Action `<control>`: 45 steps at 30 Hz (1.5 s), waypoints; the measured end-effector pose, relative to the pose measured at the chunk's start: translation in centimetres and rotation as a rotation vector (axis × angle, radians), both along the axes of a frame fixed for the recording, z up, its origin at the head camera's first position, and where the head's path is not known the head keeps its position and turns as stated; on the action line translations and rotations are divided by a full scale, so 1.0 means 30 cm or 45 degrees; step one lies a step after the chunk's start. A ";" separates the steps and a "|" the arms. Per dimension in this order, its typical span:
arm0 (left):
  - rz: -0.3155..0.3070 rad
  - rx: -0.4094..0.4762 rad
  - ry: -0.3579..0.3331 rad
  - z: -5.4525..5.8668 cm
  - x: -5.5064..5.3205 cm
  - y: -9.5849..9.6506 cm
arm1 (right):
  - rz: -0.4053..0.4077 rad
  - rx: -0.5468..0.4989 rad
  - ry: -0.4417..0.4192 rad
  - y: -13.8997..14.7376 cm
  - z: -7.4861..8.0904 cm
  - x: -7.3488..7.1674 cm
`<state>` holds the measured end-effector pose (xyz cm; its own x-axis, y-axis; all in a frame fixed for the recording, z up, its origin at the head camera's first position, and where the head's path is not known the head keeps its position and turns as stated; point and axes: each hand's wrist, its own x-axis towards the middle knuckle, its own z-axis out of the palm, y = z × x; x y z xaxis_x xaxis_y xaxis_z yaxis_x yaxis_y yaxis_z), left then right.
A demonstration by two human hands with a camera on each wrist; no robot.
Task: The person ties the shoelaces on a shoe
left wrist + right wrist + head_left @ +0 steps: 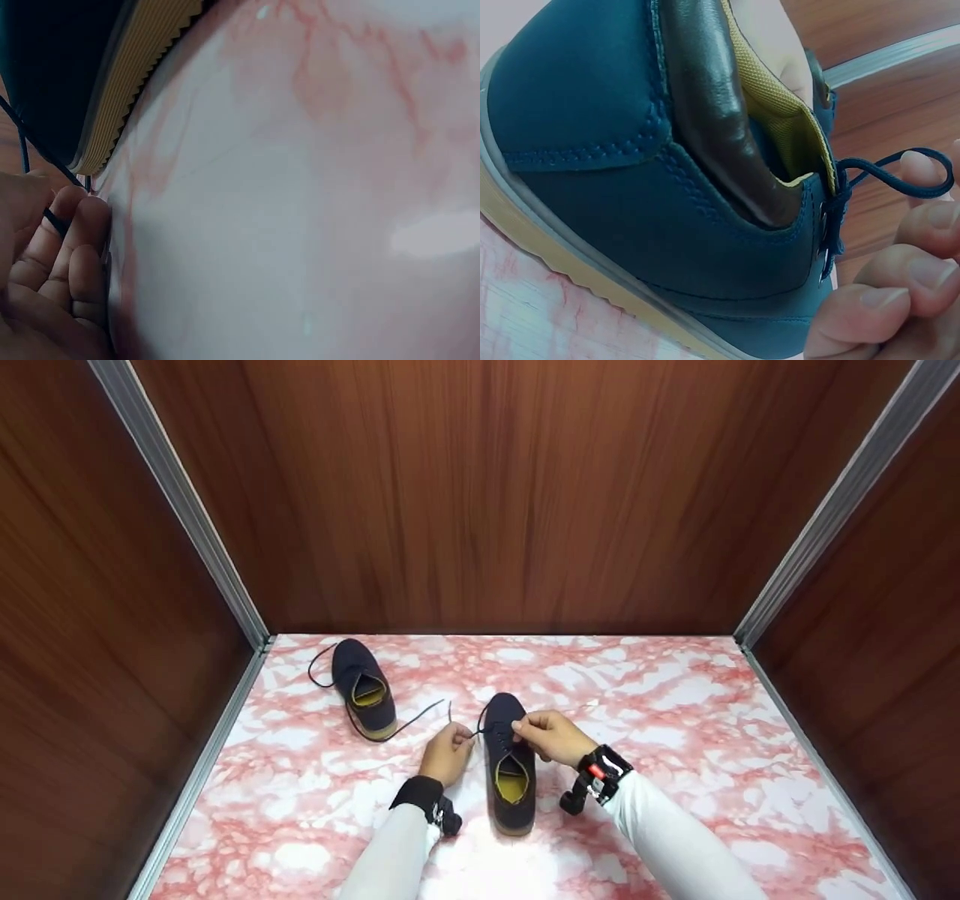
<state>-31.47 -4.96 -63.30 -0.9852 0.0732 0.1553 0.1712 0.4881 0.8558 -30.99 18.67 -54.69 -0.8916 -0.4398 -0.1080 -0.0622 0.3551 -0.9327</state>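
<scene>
A dark blue lace-up shoe (505, 708) with a yellow lining stands upright on the surface, its toe pointing away from me. To its left, my left hand (448, 755) pinches a dark shoelace (51, 158) that runs taut from the shoe; a free end sticks up past the fingers. Over the laced front, my right hand (556, 737) pinches a loop of lace (889, 178) between thumb and index finger. In the right wrist view its other fingers curl near the eyelets. The shoe's ribbed tan sole (120, 82) shows beside my left hand in the left wrist view.
A matching shoe (351, 658) stands farther back on the left, its untied laces (415, 718) trailing on both sides. The red-and-white marbled tabletop (675, 712) is enclosed by brown wood-look panels (480, 510) with metal corner strips.
</scene>
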 end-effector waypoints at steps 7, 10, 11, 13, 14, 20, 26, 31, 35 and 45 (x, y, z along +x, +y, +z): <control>0.033 0.016 -0.044 0.022 0.004 -0.007 | -0.026 0.034 0.029 -0.003 0.007 0.008; 0.046 -0.013 -0.052 0.046 0.011 -0.010 | -0.049 0.058 0.046 -0.001 0.010 0.008; 0.047 -0.030 -0.052 0.057 0.014 -0.011 | -0.057 0.062 0.051 0.000 0.012 0.007; 0.044 -0.072 -0.038 0.080 0.018 -0.013 | -0.071 0.069 0.068 0.003 0.012 0.005; 0.040 -0.090 -0.030 0.092 0.019 -0.014 | -0.077 0.069 0.070 0.004 0.013 0.005; 0.027 -0.200 0.078 0.157 0.024 -0.031 | -0.109 0.080 0.097 0.008 0.011 0.002; -0.002 -0.237 0.107 0.206 0.035 -0.050 | -0.158 0.094 0.131 0.018 0.004 -0.002; -0.039 -0.206 0.035 0.240 0.048 -0.057 | -0.219 0.133 0.167 0.022 0.003 -0.003; -0.075 -0.188 0.005 0.266 0.051 -0.063 | -0.262 0.169 0.212 0.024 0.009 -0.004; -0.169 -0.016 -0.104 0.323 0.065 -0.060 | -0.274 0.208 0.249 0.025 0.021 -0.008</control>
